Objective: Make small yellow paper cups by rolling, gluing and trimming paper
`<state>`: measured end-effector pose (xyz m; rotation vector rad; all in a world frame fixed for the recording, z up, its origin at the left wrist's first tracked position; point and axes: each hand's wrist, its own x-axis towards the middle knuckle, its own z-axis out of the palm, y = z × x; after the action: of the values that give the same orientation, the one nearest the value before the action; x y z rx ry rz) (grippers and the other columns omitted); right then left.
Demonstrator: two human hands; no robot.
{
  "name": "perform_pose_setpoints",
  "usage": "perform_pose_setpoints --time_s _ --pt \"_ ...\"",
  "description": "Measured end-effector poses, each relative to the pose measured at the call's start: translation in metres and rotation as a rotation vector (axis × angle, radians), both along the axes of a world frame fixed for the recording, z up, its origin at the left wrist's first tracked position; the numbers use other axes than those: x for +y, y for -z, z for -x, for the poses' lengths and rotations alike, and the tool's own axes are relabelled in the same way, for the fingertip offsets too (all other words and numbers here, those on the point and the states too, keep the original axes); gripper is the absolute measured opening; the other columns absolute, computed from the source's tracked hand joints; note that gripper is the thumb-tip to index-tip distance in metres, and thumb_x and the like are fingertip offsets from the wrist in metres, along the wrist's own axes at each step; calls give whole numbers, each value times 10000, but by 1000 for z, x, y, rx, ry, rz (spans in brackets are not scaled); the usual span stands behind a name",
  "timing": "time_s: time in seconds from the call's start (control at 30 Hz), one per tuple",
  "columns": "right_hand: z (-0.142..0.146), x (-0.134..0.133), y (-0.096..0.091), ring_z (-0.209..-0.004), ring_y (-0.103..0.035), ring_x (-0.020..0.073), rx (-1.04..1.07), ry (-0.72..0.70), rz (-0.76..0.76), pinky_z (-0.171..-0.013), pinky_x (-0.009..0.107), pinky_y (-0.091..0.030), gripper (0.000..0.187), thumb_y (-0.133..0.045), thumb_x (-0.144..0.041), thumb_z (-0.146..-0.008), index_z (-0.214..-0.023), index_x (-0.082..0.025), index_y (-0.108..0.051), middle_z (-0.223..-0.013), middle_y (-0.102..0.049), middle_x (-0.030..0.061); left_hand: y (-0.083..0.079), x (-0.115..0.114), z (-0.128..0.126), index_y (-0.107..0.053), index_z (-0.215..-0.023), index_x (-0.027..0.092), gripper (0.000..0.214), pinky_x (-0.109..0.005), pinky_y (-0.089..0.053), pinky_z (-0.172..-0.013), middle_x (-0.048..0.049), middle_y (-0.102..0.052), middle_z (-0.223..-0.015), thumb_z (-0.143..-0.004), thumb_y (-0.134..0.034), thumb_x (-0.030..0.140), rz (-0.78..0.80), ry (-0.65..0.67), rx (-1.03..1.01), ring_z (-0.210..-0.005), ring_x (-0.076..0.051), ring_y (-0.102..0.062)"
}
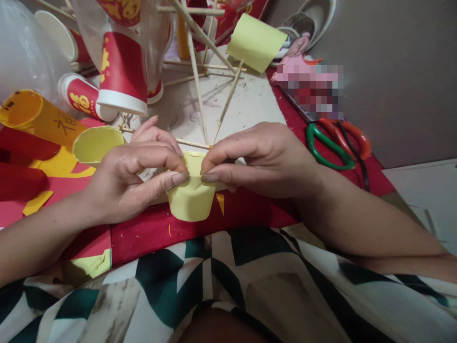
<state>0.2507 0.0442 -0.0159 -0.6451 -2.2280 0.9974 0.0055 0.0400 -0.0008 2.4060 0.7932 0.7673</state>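
Between my two hands is a small piece of yellow paper (192,202), curved like a short cup and wider at the top. My left hand (132,176) pinches its upper left edge between thumb and index finger. On the opposite side, my right hand (257,162) grips the upper right edge the same way. The fingertips nearly meet at the paper's middle, and its rim shows between them. Just left of my left hand lies a yellow paper tube (98,144) with its opening facing me. A small orange-yellow paper scrap (221,204) rests by the right hand.
Wooden sticks joined into a frame (196,81) stand on a white board (262,102). Red paper cups (123,71) and an orange paper tube (43,119) crowd the left. A rolled yellow paper (255,43) sits behind. Scissors with green and red handles (330,146) lie right.
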Motion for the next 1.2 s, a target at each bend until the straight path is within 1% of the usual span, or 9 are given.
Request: perform_pose_setpoints --time_s 0.13,0.27,0.53,0.7,0.83,0.93,1.03,1.1,1.2 --pt "0 -1 -1 -593 -570 55 94 -3 187 -572 167 -469 222 -687 -315 -948 -876 -112 -737 -711 -677 -21 -1 -1 0 -670 -826 257 91 -512 -317 -1244 50 -693 -792 -914 -694 262 -38 10 -7 -891 -163 -698" --pt "0 0 -3 -615 -587 65 85 42 125 -591 170 -478 131 -733 -250 -903 -828 -143 -739 -735 -701 -16 -2 1 1 -686 -812 264 106 -512 -297 -1253 43 -708 -808 -917 -679 274 -71 -1 4 -873 -167 -698" --pt "-1 2 -5 -558 -516 33 49 -73 175 -564 155 -440 274 -676 -342 -957 -775 -137 -687 -630 -589 -61 -1 2 1 -687 -809 264 102 -454 -362 -1237 57 -723 -793 -910 -699 254 40 51 -26 -890 -160 -708" --pt "-1 -1 0 -617 -600 41 85 87 -58 -576 156 -477 149 -705 -281 -933 -955 -139 -743 -811 -743 -21 1 -1 -1 -694 -825 262 89 -515 -324 -1248 44 -731 -819 -913 -697 273 -96 -4 -10 -878 -161 -707" --pt "2 -4 3 -824 -718 99 -4 125 -306 -757 204 -566 91 -707 -247 -932 -1001 -195 -736 -948 -787 10 4 -5 -2 -690 -875 303 73 -559 -271 -1261 38 -731 -843 -936 -657 329 -213 -54 94 -941 -196 -693" --pt "3 -4 4 -847 -730 116 -77 106 -300 -788 228 -580 109 -635 -234 -975 -922 -234 -730 -903 -779 3 6 -4 -1 -682 -931 311 34 -581 -264 -1258 38 -727 -863 -936 -665 341 -256 -56 109 -951 -200 -688" --pt "0 -1 3 -837 -730 126 -108 118 -279 -793 244 -584 133 -619 -261 -984 -906 -248 -725 -896 -775 5 8 1 1 -670 -1075 283 199 -599 -287 -1245 16 -716 -905 -900 -721 362 -275 -40 59 -962 -206 -687" --pt "-3 2 3 -833 -729 130 -129 133 -278 -794 249 -580 140 -616 -278 -986 -904 -249 -725 -886 -774 6 8 4 3 -653 -1137 266 288 -584 -307 -1239 13 -704 -897 -885 -735 380 -273 -29 28 -957 -204 -685" --pt "-6 5 5 -791 -719 124 -153 152 -294 -770 243 -561 149 -617 -288 -985 -893 -240 -724 -851 -767 -3 7 5 4 -644 -1122 276 238 -532 -303 -1253 15 -696 -908 -908 -702 362 -234 -73 22 -973 -196 -680"
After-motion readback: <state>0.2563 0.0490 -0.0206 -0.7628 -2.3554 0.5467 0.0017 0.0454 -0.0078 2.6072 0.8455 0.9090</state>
